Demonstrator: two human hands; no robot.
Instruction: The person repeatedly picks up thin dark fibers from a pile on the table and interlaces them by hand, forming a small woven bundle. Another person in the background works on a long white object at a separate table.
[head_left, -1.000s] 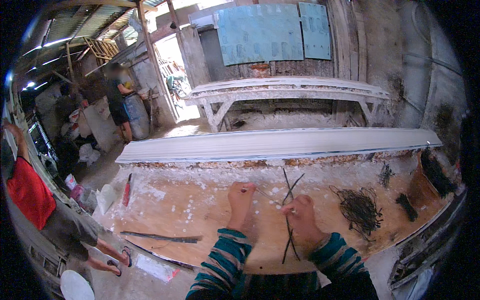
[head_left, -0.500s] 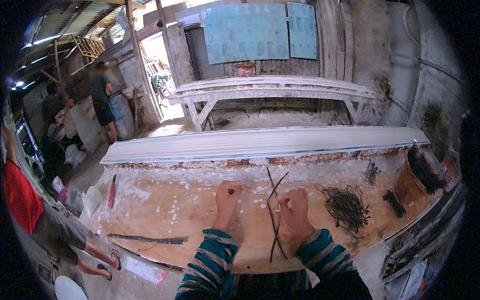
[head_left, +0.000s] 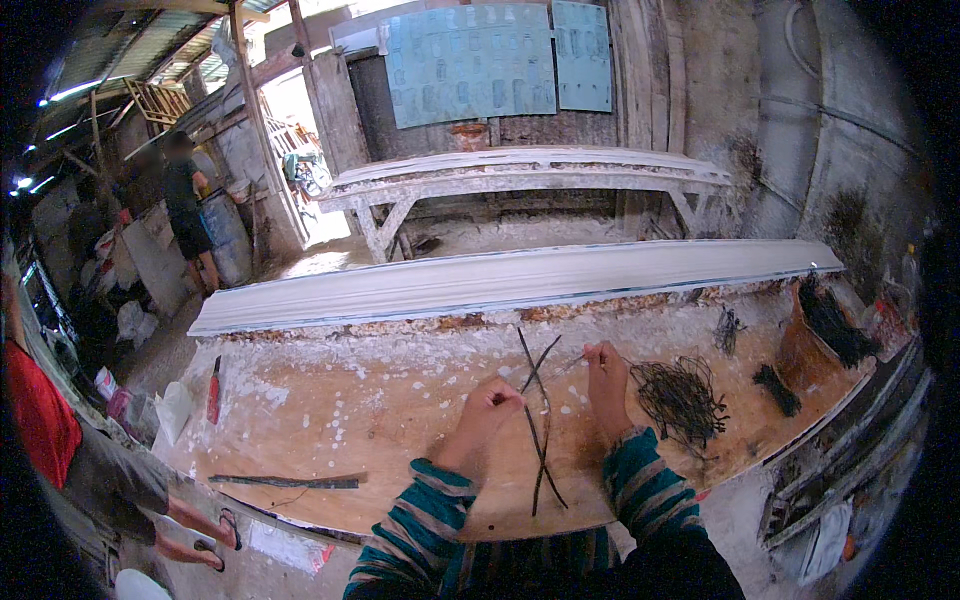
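Two long, thin dark strips [head_left: 544, 418] cross each other near their upper ends and again lower down, above the wooden tabletop. My left hand [head_left: 485, 415] is closed at the upper crossing, its fingertips pinching the strips there. To the right of them, my right hand [head_left: 606, 378] pinches a thin dark strand [head_left: 571, 361], which runs from its fingertips back toward the crossing. Whether the left fingers also grip the strand cannot be made out. A tangled pile of dark wire ties [head_left: 684, 400] lies just right of my right hand.
Dark strips [head_left: 285, 482] and a red cutter [head_left: 214, 392] lie at left on the table [head_left: 400, 430]. A small black bundle [head_left: 776, 390] and a brown container [head_left: 808, 345] of dark strands stand right. A long white moulding [head_left: 500, 288] spans the back. A person in red [head_left: 40, 420] stands left.
My right hand has moved up and right from the strips, drawing the strand with it. My left hand has come right and down to the crossing. The whole view has shifted slightly.
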